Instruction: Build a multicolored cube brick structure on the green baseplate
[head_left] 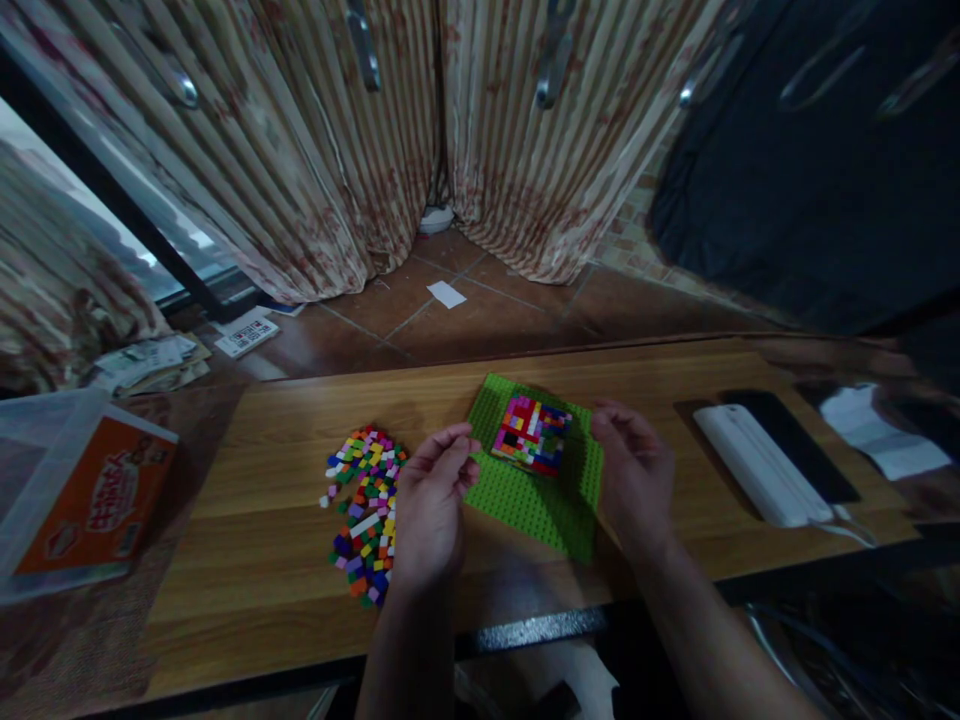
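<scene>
A green studded baseplate lies at an angle on the table between my two hands. On it stands a low, square block of many-coloured toy bricks. My left hand is at the plate's left edge, thumb and fingertips pinched together; anything between them is too small to make out. At the plate's right edge is my right hand, its fingers curled in toward the thumb. I cannot tell whether it holds anything or touches the plate. A pile of small loose bricks spreads left of my left hand, which partly covers it.
A white power-bank-like device with a cable and a dark flat object lie at the table's right end. Left of the wooden table stands a clear plastic box with an orange label. Curtains hang behind.
</scene>
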